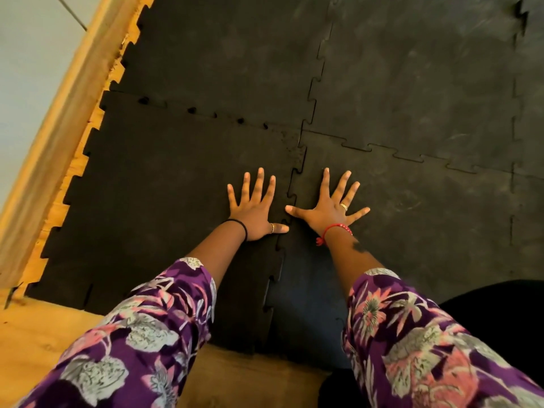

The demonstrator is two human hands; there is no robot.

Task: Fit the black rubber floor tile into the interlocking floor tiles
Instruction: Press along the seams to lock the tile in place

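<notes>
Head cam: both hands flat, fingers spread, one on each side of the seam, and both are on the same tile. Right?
Not quite. In the head view the left hand and right hand are flat with fingers spread, one on each side of the interlocking seam, but that seam separates two tiles: the left hand presses the left tile, the right hand the right tile.

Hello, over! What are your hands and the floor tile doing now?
Both hands flat, fingers spread: left hand on black rubber floor tile, right hand on neighbouring tile. Far seam shows gaps. Nothing blocking.
</notes>
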